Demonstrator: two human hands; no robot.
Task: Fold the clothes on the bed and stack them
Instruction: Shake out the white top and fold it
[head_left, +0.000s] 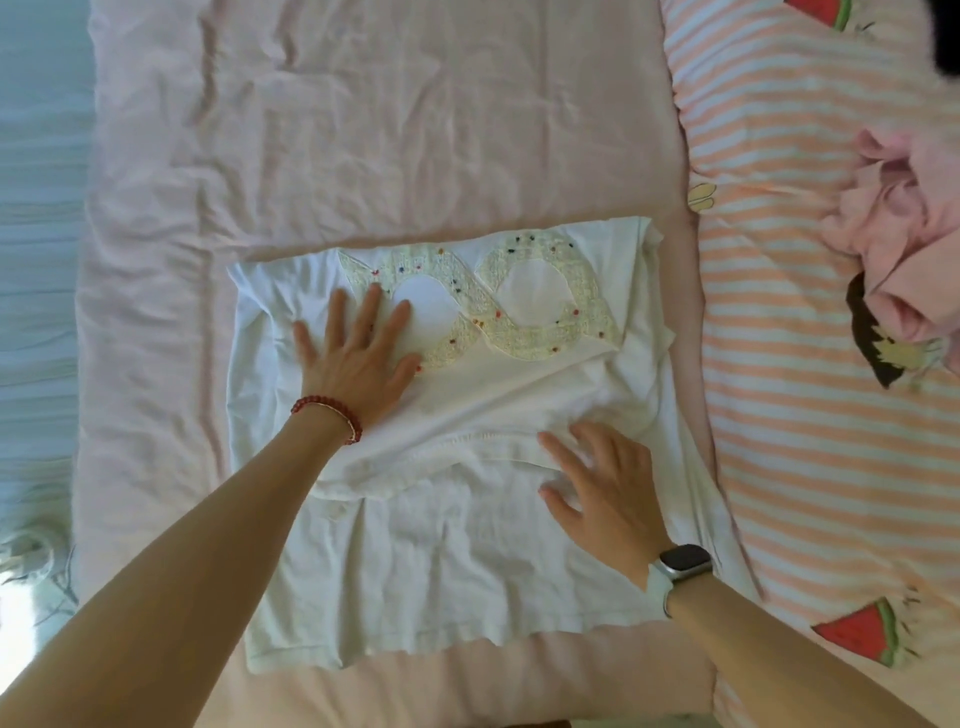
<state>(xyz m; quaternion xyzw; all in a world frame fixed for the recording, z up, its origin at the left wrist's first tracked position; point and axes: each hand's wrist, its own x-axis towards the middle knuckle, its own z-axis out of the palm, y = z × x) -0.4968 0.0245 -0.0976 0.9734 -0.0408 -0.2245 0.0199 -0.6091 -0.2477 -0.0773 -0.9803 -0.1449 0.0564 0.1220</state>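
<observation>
A white T-shirt (447, 545) with a pale yellow embroidered figure-eight patch lies spread on the pink bed sheet (363, 130), its upper part folded over the lower. My left hand (358, 353), with a red bead bracelet at the wrist, presses flat on the shirt beside the patch, fingers spread. My right hand (602, 488), with a watch at the wrist, rests flat with straight fingers on the folded hem near the shirt's right side. A crumpled pink garment (904, 228) sits at the right edge on the striped quilt.
An orange-and-white striped quilt (810, 415) with watermelon prints covers the right side of the bed. The bed's left edge runs along a pale blue floor (36, 260). A dark shape sits at the top right corner.
</observation>
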